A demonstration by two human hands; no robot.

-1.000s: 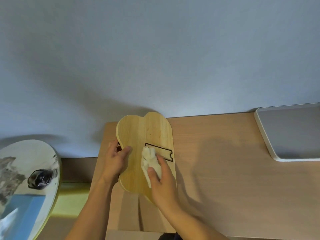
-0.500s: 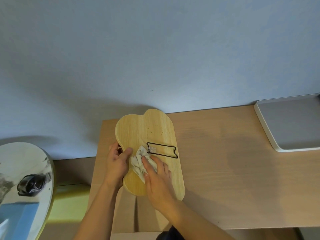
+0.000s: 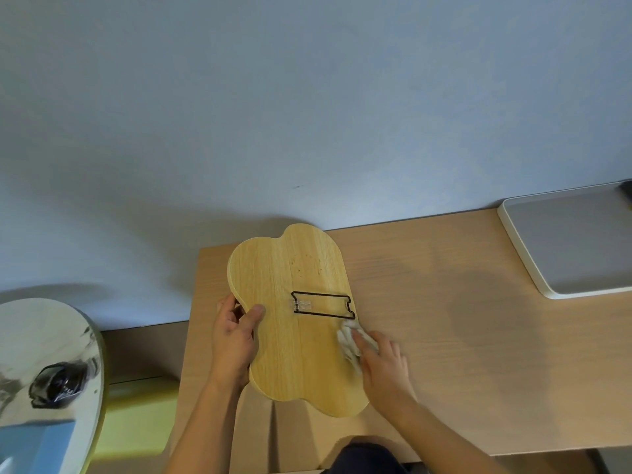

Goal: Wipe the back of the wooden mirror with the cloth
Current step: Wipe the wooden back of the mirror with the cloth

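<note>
The wooden mirror (image 3: 290, 323) lies back side up at the left end of the wooden desk (image 3: 444, 330). Its back is light, cloud-shaped wood with a black wire stand (image 3: 323, 305) folded flat across the middle. My left hand (image 3: 236, 333) grips the mirror's left edge, thumb on top. A crumpled white cloth (image 3: 349, 340) is pressed against the back's right edge by my right hand (image 3: 383, 364), just below the stand's right end.
A white tray (image 3: 523, 254) with a grey inside sits at the desk's far right. A round mirror (image 3: 48, 371) stands off the desk to the left, above a yellow surface (image 3: 136, 419). A blue wall rises behind the desk.
My right hand has swept the cloth from the left-middle of the mirror's back across to its right edge. The left hand keeps its grip on the left edge.
</note>
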